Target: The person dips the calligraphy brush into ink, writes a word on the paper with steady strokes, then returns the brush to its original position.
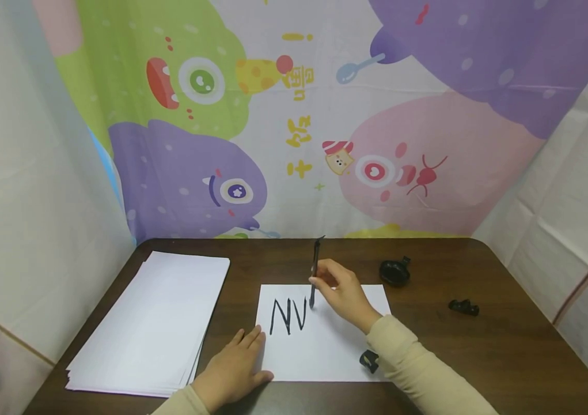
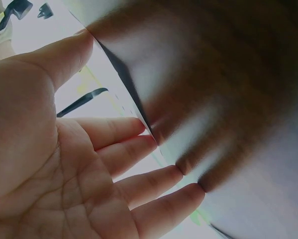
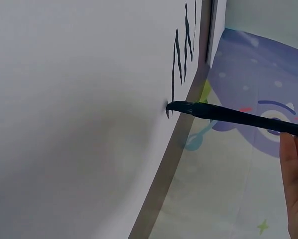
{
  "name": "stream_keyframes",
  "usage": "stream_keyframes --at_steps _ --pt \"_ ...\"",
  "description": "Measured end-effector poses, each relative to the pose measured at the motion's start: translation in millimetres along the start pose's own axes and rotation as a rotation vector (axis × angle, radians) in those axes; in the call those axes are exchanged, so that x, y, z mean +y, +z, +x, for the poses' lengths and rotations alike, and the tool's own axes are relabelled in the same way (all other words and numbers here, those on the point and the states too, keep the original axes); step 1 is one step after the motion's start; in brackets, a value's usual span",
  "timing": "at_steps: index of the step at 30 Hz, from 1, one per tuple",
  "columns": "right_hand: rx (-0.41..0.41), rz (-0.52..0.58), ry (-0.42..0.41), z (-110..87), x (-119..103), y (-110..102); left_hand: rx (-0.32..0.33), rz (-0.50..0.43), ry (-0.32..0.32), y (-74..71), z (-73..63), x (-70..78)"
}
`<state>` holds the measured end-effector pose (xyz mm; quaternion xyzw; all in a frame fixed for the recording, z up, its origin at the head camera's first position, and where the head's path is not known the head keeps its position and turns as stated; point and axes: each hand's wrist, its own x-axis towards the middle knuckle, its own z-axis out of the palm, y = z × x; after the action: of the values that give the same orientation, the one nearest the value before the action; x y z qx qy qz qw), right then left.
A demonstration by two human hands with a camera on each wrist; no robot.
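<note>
My right hand [image 1: 344,293] pinches a dark writing brush [image 1: 315,262], held nearly upright. Its black tip [image 3: 176,106] meets the white sheet [image 1: 335,357] at the end of the latest stroke. Black ink strokes [image 1: 288,316] on the sheet's left half form an N and a V-like shape beside it. Across the sheet's lower left edge lies my left hand [image 1: 234,366], fingers extended and spread. From below, the left wrist view shows the palm [image 2: 34,164] and the fingertips touching the paper.
To the left lies a stack of blank white paper [image 1: 154,323]. A round black object [image 1: 394,272] stands beyond the sheet's right corner, and a small black object [image 1: 463,307] lies farther right. A cartoon-printed curtain [image 1: 294,213] hangs behind the brown table [image 1: 506,357].
</note>
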<state>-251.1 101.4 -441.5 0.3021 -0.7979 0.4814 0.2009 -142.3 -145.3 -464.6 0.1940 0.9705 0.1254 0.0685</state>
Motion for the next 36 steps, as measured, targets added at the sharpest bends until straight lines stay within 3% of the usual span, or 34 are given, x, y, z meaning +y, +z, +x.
stream_keyframes --at_steps 36 --pt "-0.045 0.002 0.012 -14.7 -17 -4 0.006 -0.008 0.004 -0.1 -0.4 0.0"
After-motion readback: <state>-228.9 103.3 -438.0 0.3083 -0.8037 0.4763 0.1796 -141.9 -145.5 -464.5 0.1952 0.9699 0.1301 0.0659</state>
